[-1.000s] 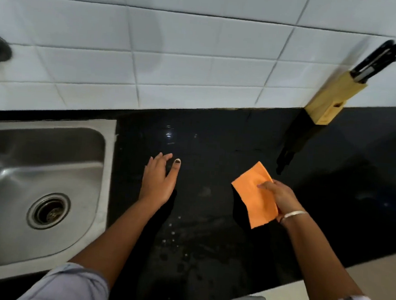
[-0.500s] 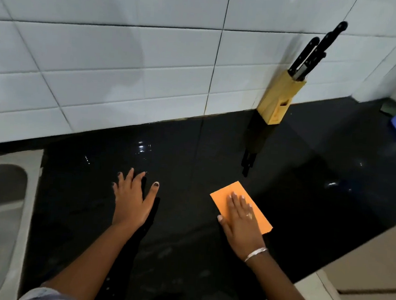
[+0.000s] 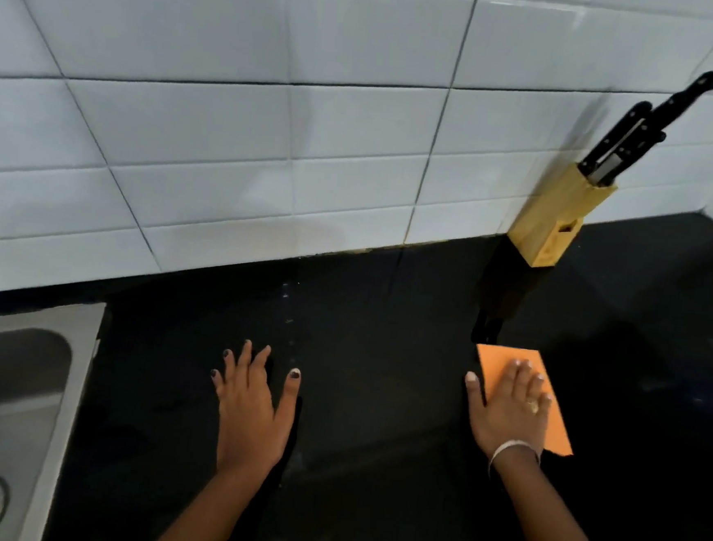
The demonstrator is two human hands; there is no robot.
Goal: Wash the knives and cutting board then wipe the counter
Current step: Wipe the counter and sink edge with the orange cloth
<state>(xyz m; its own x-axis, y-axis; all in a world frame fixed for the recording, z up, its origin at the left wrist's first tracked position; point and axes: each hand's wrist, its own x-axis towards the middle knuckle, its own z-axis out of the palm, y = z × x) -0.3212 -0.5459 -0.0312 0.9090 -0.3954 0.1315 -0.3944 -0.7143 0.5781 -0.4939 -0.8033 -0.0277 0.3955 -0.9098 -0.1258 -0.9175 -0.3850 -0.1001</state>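
My right hand point(image 3: 508, 410) presses flat, fingers straight and together, on an orange cloth point(image 3: 510, 359) lying on the black counter point(image 3: 382, 357). My left hand point(image 3: 252, 407) rests flat beside it, fingers spread. The knives point(image 3: 639, 130) stand in a wooden block point(image 3: 557, 220) (against the tiled wall), well apart from the cloth.

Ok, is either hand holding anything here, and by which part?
Nothing is gripped. The right hand presses flat, fingers straight, on the middle of the orange cloth; the left hand rests flat on the bare black counter.
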